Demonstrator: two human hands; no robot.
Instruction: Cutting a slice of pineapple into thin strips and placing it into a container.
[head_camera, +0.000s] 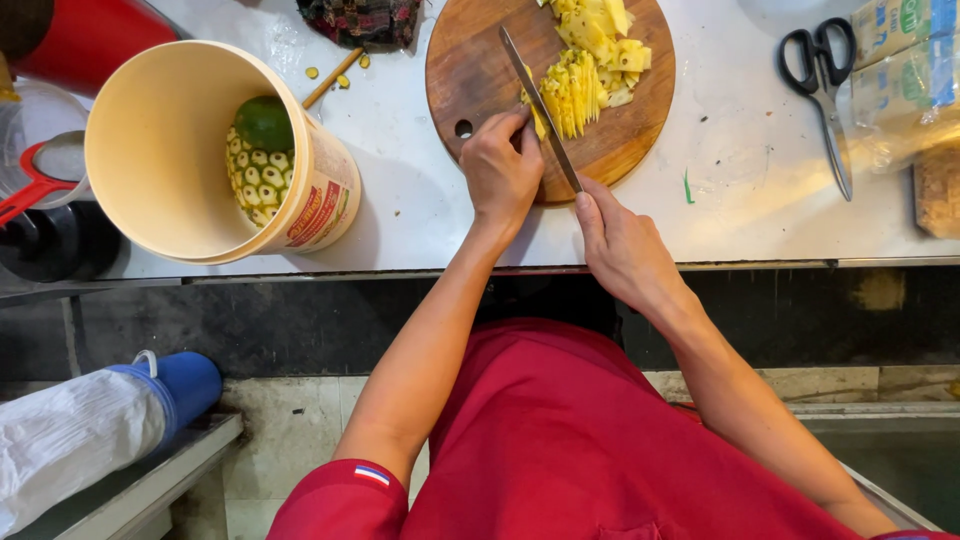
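1. Fingers of the right hand are wrapped tight around the handle of a long knife, the handle itself hidden in the grip; the blade runs up and away across the board.
2. Fingers of the left hand are curled down together, knuckles up, pressing on yellow fruit right beside the blade.
3. Fruit: pale yellow flesh, cut into thin slices fanned on a round wooden cutting board; more chunks lie at the board's far edge. Judged soft, wet and slippery, easily crushed; best held from above with bent fingertips, back from the edge.
4. Knife: thin, stiff, light by the look of it; hold is at the handle only.
5. Board: rests on the white surface, its near rim close to the surface's front edge.
6. Cream bucket, left of the board: holds peel with eyes and one green fruit.
7. Black-handled scissors: lying right of the board, well apart from both hands.
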